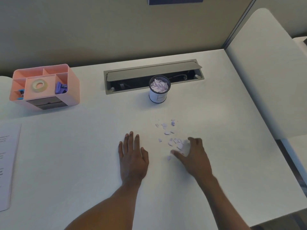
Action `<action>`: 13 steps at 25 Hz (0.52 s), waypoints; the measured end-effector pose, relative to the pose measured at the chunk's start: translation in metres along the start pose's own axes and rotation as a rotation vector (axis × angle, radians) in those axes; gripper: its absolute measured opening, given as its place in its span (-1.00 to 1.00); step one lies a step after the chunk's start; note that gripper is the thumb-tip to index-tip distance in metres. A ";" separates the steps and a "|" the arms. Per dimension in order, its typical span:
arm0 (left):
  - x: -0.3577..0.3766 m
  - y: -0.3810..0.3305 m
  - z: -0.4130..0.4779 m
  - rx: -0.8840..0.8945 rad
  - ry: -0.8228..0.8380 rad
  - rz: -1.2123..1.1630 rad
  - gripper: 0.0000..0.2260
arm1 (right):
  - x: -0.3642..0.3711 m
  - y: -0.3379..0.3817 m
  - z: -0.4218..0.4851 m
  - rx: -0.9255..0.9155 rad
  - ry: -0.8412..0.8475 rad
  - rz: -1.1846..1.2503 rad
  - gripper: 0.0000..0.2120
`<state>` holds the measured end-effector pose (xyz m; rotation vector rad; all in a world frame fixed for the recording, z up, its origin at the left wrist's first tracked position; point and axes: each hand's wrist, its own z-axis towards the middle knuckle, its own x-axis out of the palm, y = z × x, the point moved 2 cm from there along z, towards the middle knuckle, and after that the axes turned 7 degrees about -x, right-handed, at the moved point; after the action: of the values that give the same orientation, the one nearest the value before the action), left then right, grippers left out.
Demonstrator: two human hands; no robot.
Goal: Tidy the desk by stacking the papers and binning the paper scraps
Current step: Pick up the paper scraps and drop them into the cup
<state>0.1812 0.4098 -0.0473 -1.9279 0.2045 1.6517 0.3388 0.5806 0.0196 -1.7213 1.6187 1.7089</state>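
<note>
The lilac paper scraps (176,142) lie loose on the surface (79,146). The thickest clump is under the right hand (194,158), and strays trail off toward 12 o'clock. That hand is blurred, its grip spread wide with thumb and fingers arched round the clump, closed on nothing. The left hand (132,156) lies flat at 9 o'clock of the clump. The small mesh bin (158,95) stands at 12 o'clock, heaped near its rim, with an open cable hatch (132,80) just behind. I'd worry that a hasty scoop scatters the light bits, or that a drop on the full bin spills them into the hatch. The papers (8,163) lie far off at 9 o'clock.
</note>
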 end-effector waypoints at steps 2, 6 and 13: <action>0.000 0.000 0.000 0.001 0.000 0.000 -0.50 | 0.017 -0.004 -0.020 0.022 0.054 -0.020 -0.09; -0.001 -0.001 0.000 0.002 -0.011 -0.003 -0.51 | 0.034 0.017 -0.003 0.011 0.019 0.198 -0.37; -0.001 0.000 0.000 0.006 -0.016 -0.003 -0.50 | 0.036 0.031 0.020 -0.216 -0.029 -0.145 -0.45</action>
<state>0.1812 0.4093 -0.0464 -1.9091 0.2005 1.6617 0.2931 0.5661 -0.0001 -1.8496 1.3028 1.8849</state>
